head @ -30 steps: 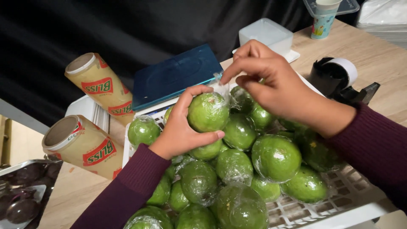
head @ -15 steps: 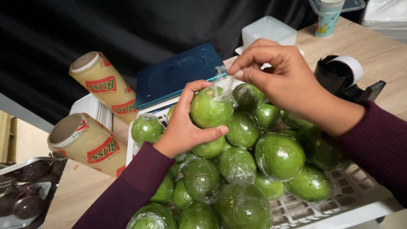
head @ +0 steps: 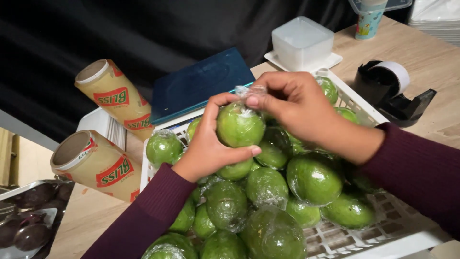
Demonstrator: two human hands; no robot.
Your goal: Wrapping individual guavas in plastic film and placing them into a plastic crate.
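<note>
From the head view, the left hand [head: 211, 144] cups a round green fruit wrapped in clear film [head: 240, 125] above the white slatted plastic crate [head: 364, 237] of wrapped green fruits. The right hand [head: 292, 105] pinches the film's twisted top. Two yellow cardboard film rolls [head: 103, 163] lie at the desk's left edge, and a black tape dispenser [head: 395, 93] stands near its right edge.

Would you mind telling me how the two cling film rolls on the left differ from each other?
The upper roll leans against the black backdrop, while the lower roll lies on the wooden table. The upper roll's open end faces up and left; the lower roll's hollow core faces the camera more. Both are yellow with red labels, and both sit apart from the hands.
</note>
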